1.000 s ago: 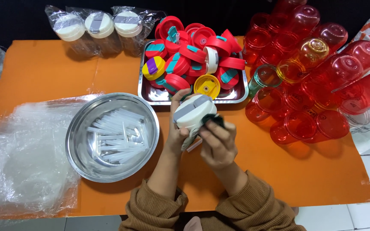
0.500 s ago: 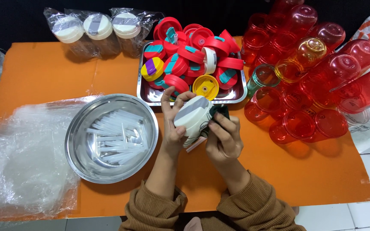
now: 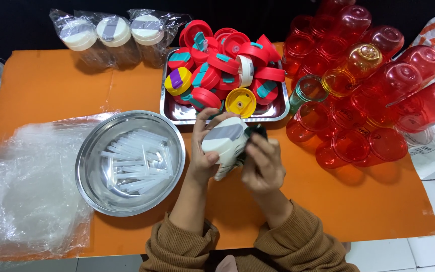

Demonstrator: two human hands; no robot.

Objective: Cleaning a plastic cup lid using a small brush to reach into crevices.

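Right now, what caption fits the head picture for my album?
Both hands, left hand and right hand, hold a white lid between a bowl and red cups.

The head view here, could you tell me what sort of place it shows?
Probably a small assembly or packing bench: a tray heaped with red lids, stacked red cups, and bagged bottles.

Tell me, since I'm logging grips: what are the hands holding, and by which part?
A white lid with a grey flap. The left hand grips its rim, thumb on the near edge; the right hand presses fingers against its right side.
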